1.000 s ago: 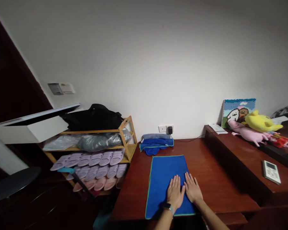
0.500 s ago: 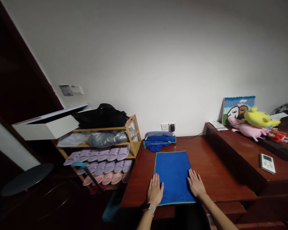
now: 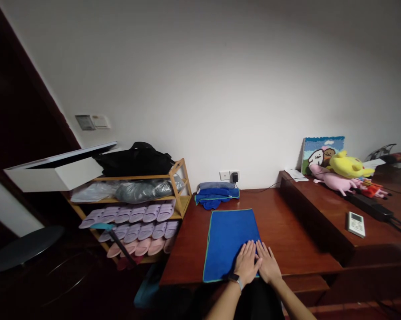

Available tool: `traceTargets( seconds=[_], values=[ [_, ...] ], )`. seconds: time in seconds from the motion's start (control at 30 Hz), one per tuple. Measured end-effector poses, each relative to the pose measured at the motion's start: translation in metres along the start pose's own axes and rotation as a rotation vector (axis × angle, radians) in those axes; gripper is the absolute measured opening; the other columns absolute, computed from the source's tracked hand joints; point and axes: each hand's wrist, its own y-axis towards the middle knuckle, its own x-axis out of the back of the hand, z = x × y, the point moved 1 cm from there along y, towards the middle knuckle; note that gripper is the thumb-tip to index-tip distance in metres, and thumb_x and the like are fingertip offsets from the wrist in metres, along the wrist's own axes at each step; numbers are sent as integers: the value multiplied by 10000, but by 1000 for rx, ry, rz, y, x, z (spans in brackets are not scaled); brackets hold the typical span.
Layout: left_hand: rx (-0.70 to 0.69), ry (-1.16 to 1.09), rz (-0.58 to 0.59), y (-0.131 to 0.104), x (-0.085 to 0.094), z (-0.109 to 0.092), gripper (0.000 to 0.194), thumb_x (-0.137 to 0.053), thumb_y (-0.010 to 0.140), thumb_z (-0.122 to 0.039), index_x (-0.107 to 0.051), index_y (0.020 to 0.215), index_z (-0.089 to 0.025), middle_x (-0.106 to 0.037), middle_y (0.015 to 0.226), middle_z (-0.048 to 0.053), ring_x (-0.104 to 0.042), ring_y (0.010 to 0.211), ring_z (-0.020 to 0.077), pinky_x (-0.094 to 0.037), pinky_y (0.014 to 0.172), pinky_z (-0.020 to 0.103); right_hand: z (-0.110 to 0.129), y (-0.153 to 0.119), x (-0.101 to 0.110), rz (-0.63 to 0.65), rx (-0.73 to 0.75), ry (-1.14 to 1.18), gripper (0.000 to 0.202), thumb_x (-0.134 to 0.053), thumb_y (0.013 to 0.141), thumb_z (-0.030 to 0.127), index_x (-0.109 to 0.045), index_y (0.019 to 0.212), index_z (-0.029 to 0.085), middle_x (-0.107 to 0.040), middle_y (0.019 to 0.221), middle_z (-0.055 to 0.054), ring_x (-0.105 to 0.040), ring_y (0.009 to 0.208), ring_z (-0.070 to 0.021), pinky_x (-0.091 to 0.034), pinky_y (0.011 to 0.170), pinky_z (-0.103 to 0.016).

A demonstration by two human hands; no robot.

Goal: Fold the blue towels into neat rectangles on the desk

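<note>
A blue cloth (image 3: 232,235) with green edging lies spread flat on the brown wooden table (image 3: 287,231). My left hand (image 3: 248,262), with a watch on its wrist, rests palm down on the cloth's lower right part, fingers stretched out. Beside it, my right hand (image 3: 268,263) lies flat across the cloth's right edge. The two hands are close together near the thumbs, and neither grips anything. They cover the lower right part of the cloth.
Folded blue and grey cloths (image 3: 216,195) are stacked at the table's back left, near a plugged-in adapter (image 3: 235,177). To the left stands a shoe rack (image 3: 180,206) with slippers. On the raised surface at right are plush toys (image 3: 336,178) and a white remote-like device (image 3: 355,224).
My left hand has moved right across the cloth, from its left edge to beside my right hand. My right hand stays at the right edge. The view has shifted slightly.
</note>
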Motion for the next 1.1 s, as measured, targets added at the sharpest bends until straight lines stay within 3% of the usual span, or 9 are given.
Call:
traceTargets(
  seconds=[0.07, 0.13, 0.33, 0.47, 0.67, 0.77, 0.87, 0.97, 1.1],
  values=[
    [22, -19, 18, 1, -8, -7, 677, -146, 1069, -521, -243, 1629, -153, -295, 1681, 83, -228, 1564, 224, -234, 1287, 443, 0, -1, -1, -1, 16, -14, 631, -160, 1032, 444, -271, 1617, 236, -153, 1701, -12, -102, 1585, -227, -79, 1287, -474],
    [43, -18, 25, -6, -6, 1, 689, -135, 1066, -537, -238, 1630, -155, -292, 1681, 89, -237, 1561, 231, -243, 1283, 453, 0, -1, -1, -15, -2, 0, 639, -151, 1035, 453, -250, 1623, 221, -164, 1701, -16, -111, 1583, -220, -89, 1289, -462],
    [211, 86, 48, -71, 34, 75, 738, -179, 1049, -609, -255, 1625, -153, -263, 1682, 97, -244, 1555, 247, -261, 1273, 464, 6, -4, 6, -42, -54, 45, 670, -132, 1040, 488, -205, 1631, 184, -193, 1697, -15, -130, 1579, -205, -96, 1295, -442],
    [257, 162, -9, -119, 52, 123, 707, -268, 1050, -603, -218, 1638, -214, -262, 1686, 56, -271, 1547, 231, -301, 1261, 431, 11, -5, 12, -34, -81, 45, 673, -150, 1033, 470, -227, 1626, 162, -195, 1693, -8, -146, 1577, -202, -102, 1296, -435],
    [249, 196, -64, -144, 50, 141, 671, -309, 1062, -565, -185, 1641, -249, -265, 1683, 33, -291, 1538, 215, -316, 1258, 413, 8, -20, 0, -93, -134, 56, 676, -150, 1034, 481, -273, 1618, 163, -237, 1681, -10, -181, 1571, -217, -142, 1294, -446],
    [261, 196, -73, -139, 47, 137, 662, -317, 1061, -559, -209, 1636, -248, -288, 1674, 37, -307, 1532, 227, -315, 1261, 437, 4, -31, -10, -109, -93, 55, 682, -163, 1036, 504, -288, 1614, 165, -246, 1677, -8, -184, 1569, -224, -145, 1297, -443],
    [298, 177, -138, -118, 41, 115, 612, -321, 1067, -522, -271, 1621, -269, -335, 1658, 32, -353, 1514, 251, -355, 1243, 476, 2, -34, -16, -147, -62, 56, 663, -181, 1038, 495, -321, 1606, 183, -268, 1669, -4, -203, 1565, -236, -172, 1294, -460],
    [218, 100, -166, -78, 28, 67, 558, -301, 1076, -468, -343, 1599, -279, -375, 1643, 23, -382, 1501, 256, -387, 1228, 481, 0, -33, -21, -212, -51, 65, 646, -204, 1039, 496, -359, 1595, 207, -301, 1658, -5, -227, 1558, -256, -195, 1289, -486],
    [44, -11, -73, -28, 8, 2, 588, -287, 1074, -478, -291, 1617, -253, -319, 1665, 30, -324, 1528, 243, -349, 1254, 459, -5, -32, -27, -219, 0, 62, 630, -218, 1039, 479, -390, 1582, 211, -295, 1659, -12, -243, 1553, -263, -206, 1286, -492]
  ],
)
